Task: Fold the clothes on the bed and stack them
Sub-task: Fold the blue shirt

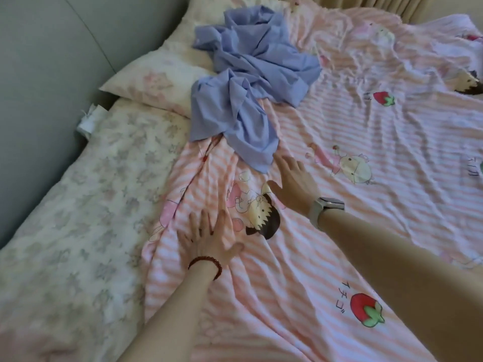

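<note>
A crumpled light-blue garment (248,71) lies in a heap on the pink striped blanket (366,152), running from the pillows down toward me. My right hand (294,182), with a watch on its wrist, is stretched out flat, fingers straight, its fingertips at the garment's lower edge. My left hand (211,236), wearing a red bead bracelet, lies flat with spread fingers on a wrinkled fold of the blanket, a little below and left of the garment. Neither hand holds anything.
Two floral pillows (156,82) sit at the upper left against a grey padded headboard (47,74). A floral sheet (78,218) covers the bed's left side. Beige curtains (392,6) hang behind the bed at the top.
</note>
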